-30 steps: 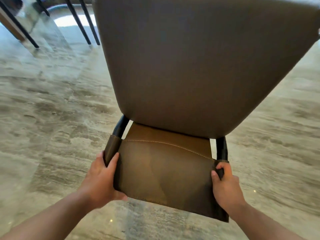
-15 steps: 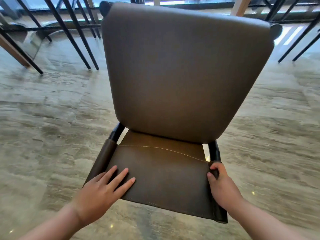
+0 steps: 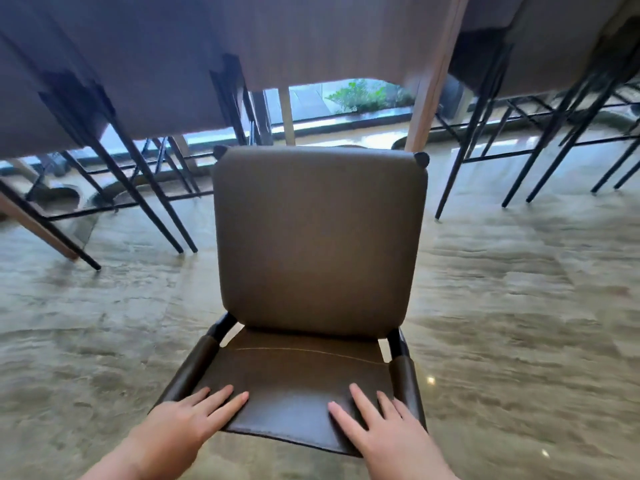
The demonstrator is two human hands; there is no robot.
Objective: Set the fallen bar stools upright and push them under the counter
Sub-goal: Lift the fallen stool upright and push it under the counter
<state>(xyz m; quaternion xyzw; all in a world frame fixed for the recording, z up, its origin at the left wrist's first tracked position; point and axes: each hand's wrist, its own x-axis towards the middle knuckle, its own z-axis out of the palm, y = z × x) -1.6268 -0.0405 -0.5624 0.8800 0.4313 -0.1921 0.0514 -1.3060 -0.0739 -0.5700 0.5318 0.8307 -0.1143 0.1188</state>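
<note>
A brown leather bar stool point(image 3: 318, 244) stands upright in front of me, its padded seat facing the counter point(image 3: 311, 39) and its low backrest nearest to me. My left hand point(image 3: 187, 420) lies flat, fingers spread, on the left part of the backrest. Flat on the right part rests my right hand point(image 3: 377, 431), fingers also apart. Neither hand grips the frame. The stool's legs are hidden below the seat. The counter's underside fills the top of the view, just beyond the stool's front edge.
Other stools with thin black legs stand at the left point(image 3: 138, 188) and right point(image 3: 540, 140) under the counter. A wooden counter leg point(image 3: 426, 98) rises behind the stool on the right. A polished stone floor point(image 3: 519, 306) surrounds the stool.
The stool has moved forward toward the counter, whose underside has come into view. Both hands have let go of the backrest's side posts and now lie flat on it.
</note>
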